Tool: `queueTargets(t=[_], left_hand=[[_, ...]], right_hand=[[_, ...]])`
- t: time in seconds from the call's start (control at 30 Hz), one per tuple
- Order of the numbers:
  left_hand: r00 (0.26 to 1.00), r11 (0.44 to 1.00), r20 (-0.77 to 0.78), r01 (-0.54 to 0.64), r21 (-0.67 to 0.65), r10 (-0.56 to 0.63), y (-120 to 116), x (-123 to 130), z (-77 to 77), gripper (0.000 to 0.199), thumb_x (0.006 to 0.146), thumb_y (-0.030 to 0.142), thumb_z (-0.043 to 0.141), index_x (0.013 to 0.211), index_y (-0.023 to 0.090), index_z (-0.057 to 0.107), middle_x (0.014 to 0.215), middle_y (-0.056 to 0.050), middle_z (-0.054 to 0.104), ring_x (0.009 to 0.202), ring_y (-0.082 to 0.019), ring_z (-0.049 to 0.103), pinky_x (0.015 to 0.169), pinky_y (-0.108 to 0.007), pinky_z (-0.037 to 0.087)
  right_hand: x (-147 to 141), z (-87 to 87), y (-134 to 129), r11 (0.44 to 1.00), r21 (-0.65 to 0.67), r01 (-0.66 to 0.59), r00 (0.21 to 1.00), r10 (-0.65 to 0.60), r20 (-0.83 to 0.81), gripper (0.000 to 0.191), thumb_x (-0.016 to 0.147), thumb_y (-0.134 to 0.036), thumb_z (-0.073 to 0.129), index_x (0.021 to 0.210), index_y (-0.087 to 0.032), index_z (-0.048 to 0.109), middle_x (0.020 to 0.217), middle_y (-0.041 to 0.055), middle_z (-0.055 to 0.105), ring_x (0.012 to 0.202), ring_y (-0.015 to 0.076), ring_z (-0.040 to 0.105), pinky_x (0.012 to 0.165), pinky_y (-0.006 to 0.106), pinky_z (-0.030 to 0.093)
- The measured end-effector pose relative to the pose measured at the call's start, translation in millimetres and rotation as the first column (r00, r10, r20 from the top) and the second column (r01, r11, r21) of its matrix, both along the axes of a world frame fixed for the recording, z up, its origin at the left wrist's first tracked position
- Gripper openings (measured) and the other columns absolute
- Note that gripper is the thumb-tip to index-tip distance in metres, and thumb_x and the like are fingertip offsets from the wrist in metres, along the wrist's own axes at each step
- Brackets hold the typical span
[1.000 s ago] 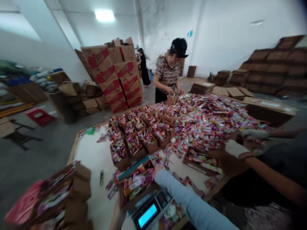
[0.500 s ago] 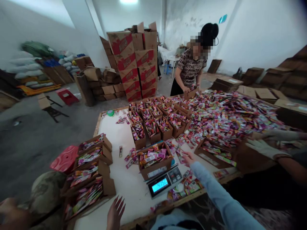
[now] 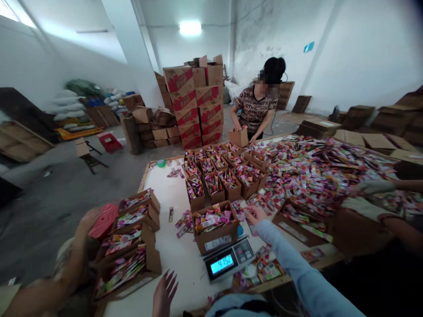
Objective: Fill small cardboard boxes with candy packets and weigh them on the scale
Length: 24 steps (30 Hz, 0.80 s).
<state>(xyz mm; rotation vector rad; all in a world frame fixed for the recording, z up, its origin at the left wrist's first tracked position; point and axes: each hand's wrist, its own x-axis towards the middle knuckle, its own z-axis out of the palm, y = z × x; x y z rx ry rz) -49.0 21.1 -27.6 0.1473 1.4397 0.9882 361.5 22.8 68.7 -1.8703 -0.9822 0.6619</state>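
Across the bench [image 3: 175,248], from the head view, one box [image 3: 214,234] sits on the scale [image 3: 243,250], heaped with packets [image 3: 211,220], its display [image 3: 222,264] lit at what looks like 4152. Left hand [image 3: 164,291] is free, fingers spread, near the scale. Right hand [image 3: 257,215] is out by the loose packets [image 3: 238,209], fingers bent; whether it pinches one, I can't tell. Best technique, I'd judge: single packets, placed lightly, both hands clear of box and scale for an honest reading.
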Motion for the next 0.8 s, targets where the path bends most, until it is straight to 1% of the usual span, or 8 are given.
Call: queueTargets(t=[0.1,0.27,0.33,0.43,0.53,0.7,0.73,0.8], left_hand=[[0.999,1.000,-0.032,0.015,0.018,-0.015,0.6,8.7,-0.5,0.032,0.086,0.019,0.047,0.116,0.013,0.056,0.140,-0.020,0.047,0.127,-0.032,0.043,0.106,-0.044,0.035],[0.999,1.000,-0.033,-0.016,0.004,0.016,-9.5,28.1,-1.4,0.037,0.085,0.018,0.048,0.121,0.016,0.056,0.137,-0.019,0.051,0.125,-0.031,0.046,0.103,-0.044,0.039],[0.999,1.000,-0.016,-0.028,-0.009,0.028,-16.0,35.7,-1.5,0.037,0.086,0.019,0.047,0.122,0.015,0.055,0.140,-0.019,0.049,0.126,-0.031,0.045,0.105,-0.043,0.037],[0.998,0.997,-0.014,-0.066,-0.041,0.065,-26.7,44.7,-2.4,0.037,0.087,0.020,0.044,0.123,0.015,0.054,0.141,-0.020,0.047,0.127,-0.030,0.044,0.106,-0.043,0.035],[0.993,0.991,-0.023,-0.115,-0.068,0.113,-38.2,51.2,-3.6,0.037,0.086,0.019,0.045,0.122,0.016,0.055,0.140,-0.019,0.049,0.126,-0.030,0.045,0.105,-0.042,0.038],[0.983,0.978,-0.040,-0.184,-0.096,0.181,-55.0,59.4,-7.1,0.035,0.086,0.021,0.044,0.118,0.016,0.056,0.139,-0.020,0.050,0.128,-0.029,0.044,0.103,-0.039,0.041],[0.981,0.976,-0.053,-0.192,-0.105,0.187,-57.2,60.9,-8.0,0.034,0.086,0.020,0.044,0.116,0.016,0.057,0.138,-0.019,0.051,0.128,-0.029,0.044,0.102,-0.039,0.042],[0.978,0.974,-0.080,-0.200,-0.110,0.192,-59.7,64.0,-9.2,0.031,0.083,0.017,0.046,0.112,0.017,0.060,0.134,-0.018,0.055,0.126,-0.029,0.047,0.099,-0.038,0.045]], right_hand=[[-9.2,17.2,19.8,0.984,-0.013,-0.177,0.960,0.176,0.219,0.023,0.075,-0.027,0.053,0.093,-0.017,0.064,0.076,0.0054,0.069,0.070,0.0179,0.062,0.069,0.031,0.050],[-44.7,54.4,55.2,0.856,-0.237,-0.459,0.691,0.512,0.511,0.021,0.081,-0.025,0.054,0.097,-0.017,0.065,0.083,0.0072,0.070,0.076,0.0197,0.063,0.071,0.031,0.047],[-60.4,60.0,65.5,0.805,-0.291,-0.517,0.602,0.584,0.545,0.023,0.078,-0.029,0.061,0.097,-0.016,0.066,0.087,0.0105,0.070,0.083,0.0254,0.064,0.074,0.036,0.048],[-80.8,52.9,75.5,0.743,-0.337,-0.578,0.537,0.657,0.529,0.037,0.063,-0.028,0.077,0.096,-0.014,0.067,0.094,0.0134,0.069,0.087,0.0315,0.064,0.076,0.040,0.048],[-91.8,37.9,79.5,0.700,-0.363,-0.615,0.499,0.702,0.509,0.044,0.057,-0.016,0.078,0.099,-0.013,0.066,0.098,0.0145,0.067,0.084,0.0321,0.064,0.073,0.042,0.049],[-75.3,28.6,78.4,0.623,-0.234,-0.746,0.463,0.738,0.491,0.026,0.068,-0.016,0.069,0.093,-0.018,0.067,0.098,0.0093,0.062,0.092,0.0267,0.060,0.079,0.038,0.048],[-66.7,30.0,77.2,0.621,-0.176,-0.763,0.482,0.730,0.486,0.021,0.069,-0.016,0.068,0.090,-0.018,0.067,0.097,0.0086,0.061,0.093,0.0248,0.059,0.081,0.037,0.048],[-44.2,35.0,73.5,0.657,0.003,-0.753,0.586,0.670,0.457,0.011,0.073,-0.020,0.065,0.084,-0.018,0.064,0.092,0.0067,0.059,0.087,0.0198,0.058,0.079,0.033,0.048]])
